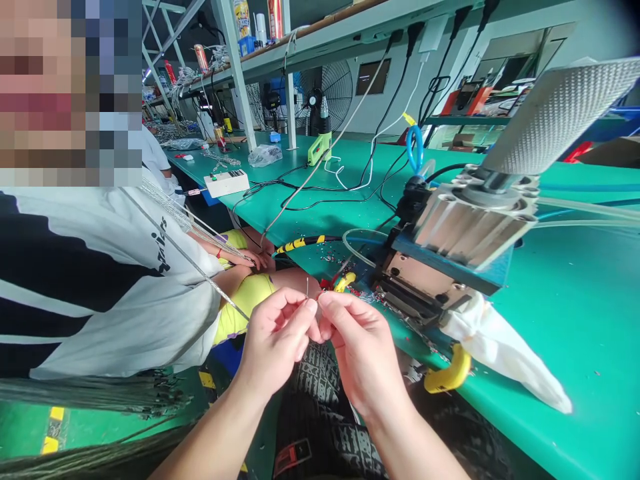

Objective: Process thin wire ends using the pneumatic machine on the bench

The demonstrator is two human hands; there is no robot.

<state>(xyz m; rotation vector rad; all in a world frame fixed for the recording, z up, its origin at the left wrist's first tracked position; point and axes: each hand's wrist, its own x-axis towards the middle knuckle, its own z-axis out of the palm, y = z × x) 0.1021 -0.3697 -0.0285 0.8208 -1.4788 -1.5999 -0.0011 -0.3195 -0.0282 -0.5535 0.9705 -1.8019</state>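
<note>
My left hand [277, 337] is closed in a pinch on a thin grey cable [200, 272], which runs down to it from the upper left. A fine wire end [307, 287] sticks up above the left thumb and forefinger. Against it, my right hand [361, 337] pinches thumb to forefinger, with a tiny red bit showing at the tips; what it holds is mostly hidden. Both hands meet above my lap, in front of the bench edge. To their right stands a pneumatic press [450, 227] with a knurled metal cylinder on top.
A green-topped bench [565, 280] carries a white cloth-like sleeve [510, 353], yellow curved handles [450, 372], a green heat gun [320, 148] and a white box [227, 183]. Another person in a white and black shirt [165, 293] sits close on my left. Cable bundles [95, 393] lie at lower left.
</note>
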